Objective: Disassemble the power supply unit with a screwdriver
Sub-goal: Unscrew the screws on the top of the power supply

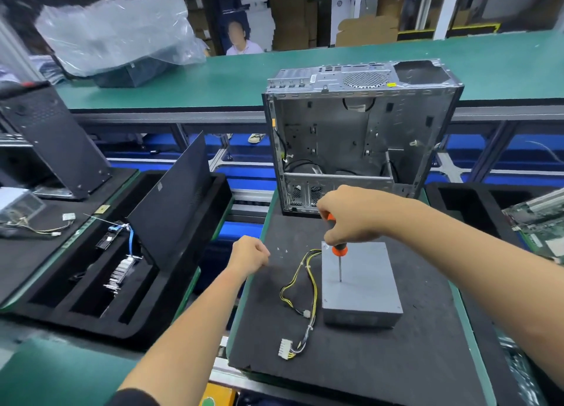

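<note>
Grey power supply unit point(361, 286) lying flat on black foam mat point(381, 360) on tabletop, yellow-black cable bundle point(300, 299) trailing off its left side. Right hand point(345, 216) wrapped round orange-black screwdriver point(337, 250), upright, tip touching PSU top. Left hand point(248, 254) just left, curled into loose fist, holding nothing far as I can see. Empty PC case point(360, 137) behind. No readable labels.

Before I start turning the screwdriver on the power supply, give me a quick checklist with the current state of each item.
1. Right hand grips the screwdriver by its handle: ok.
2. Shaft upright, tip down on the power supply unit top: ok.
3. Tip seated in a screw head: cannot tell, too small.
4. Left hand steadying the unit: not ok, it is curled and off the unit.
5. Cable bundle lies left of the unit, away from the tip: ok.
6. Unit flat on the black mat: ok.
</note>
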Motion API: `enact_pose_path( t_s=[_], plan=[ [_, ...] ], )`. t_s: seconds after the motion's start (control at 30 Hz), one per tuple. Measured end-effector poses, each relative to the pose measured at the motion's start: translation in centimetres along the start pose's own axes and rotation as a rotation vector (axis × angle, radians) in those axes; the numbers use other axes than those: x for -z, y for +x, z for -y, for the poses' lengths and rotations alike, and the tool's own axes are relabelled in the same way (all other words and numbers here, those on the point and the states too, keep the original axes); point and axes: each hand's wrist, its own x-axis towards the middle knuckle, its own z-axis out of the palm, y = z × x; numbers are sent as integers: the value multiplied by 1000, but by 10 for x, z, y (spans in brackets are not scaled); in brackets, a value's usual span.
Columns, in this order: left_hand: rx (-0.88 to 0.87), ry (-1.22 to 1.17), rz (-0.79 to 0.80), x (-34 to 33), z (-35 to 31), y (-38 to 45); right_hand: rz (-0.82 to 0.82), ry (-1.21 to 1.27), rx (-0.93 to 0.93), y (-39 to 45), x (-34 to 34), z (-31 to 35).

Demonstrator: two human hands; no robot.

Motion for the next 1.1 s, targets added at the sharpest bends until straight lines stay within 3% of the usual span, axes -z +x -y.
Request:
enact_pose_path(
  t_s=[0.23,0.47,0.87,1.0,1.1],
  plan=[
    [-73,177,-9,-30,4,39,-7,-90,50,23,0,18],
    [-80,169,1,-40,11,52,-36,-106,108,33,-3,25],
    [-101,144,157,-28,11,53,-52,-91,86,27,-4,19],
    [-172,130,118,-14,-1,41,-74,-68,38,17,-5,14],
    [-352,94,102,-11,-35,20,-68,4,-18,7,-3,9]
  ],
)
